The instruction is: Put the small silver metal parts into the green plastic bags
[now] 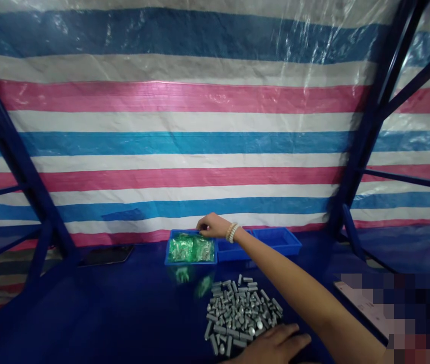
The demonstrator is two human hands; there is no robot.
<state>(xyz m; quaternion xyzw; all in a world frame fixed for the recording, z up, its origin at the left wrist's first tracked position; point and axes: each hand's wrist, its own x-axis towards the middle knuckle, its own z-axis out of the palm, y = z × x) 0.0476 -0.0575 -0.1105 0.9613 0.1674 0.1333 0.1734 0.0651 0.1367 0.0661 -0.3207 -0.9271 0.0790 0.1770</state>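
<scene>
Operator: Where are the metal pins, and how do they lie?

Inspector: Your metal pins (pixel 240 313) are heaped on the dark blue table (pixel 135 303); take the heap as the clock's centre. Most rest on their sides, with no common direction. On the near side, three form a rough end-to-end row, long axes nearly nine to three. Below that row, one points about eleven to five, its neighbour close to twelve to six. Along the right edge, several slant eleven to five. A few present bright round ends upward.

Operator: And the hands?

Inspector: Your left hand (pixel 273 346) lies at five o'clock, palm down on the heap's near edge, fingers extended and apart, tips toward three. Your right hand (pixel 211 226) is at eleven o'clock, over the back rim of the first blue bin (pixel 191 263), fingers bent downward; I cannot tell whether they grip anything. Green bags (pixel 180 247) fill that bin.

Operator: Surroundings?

Inspector: The second blue bin (pixel 233 256) stands at twelve, under your right wrist; the third blue bin (pixel 279 251) at one. A dark flat device (pixel 106 255) lies at ten, a pale slab (pixel 362 306) at three. A striped sheet (pixel 184 177) hangs behind, at twelve.
</scene>
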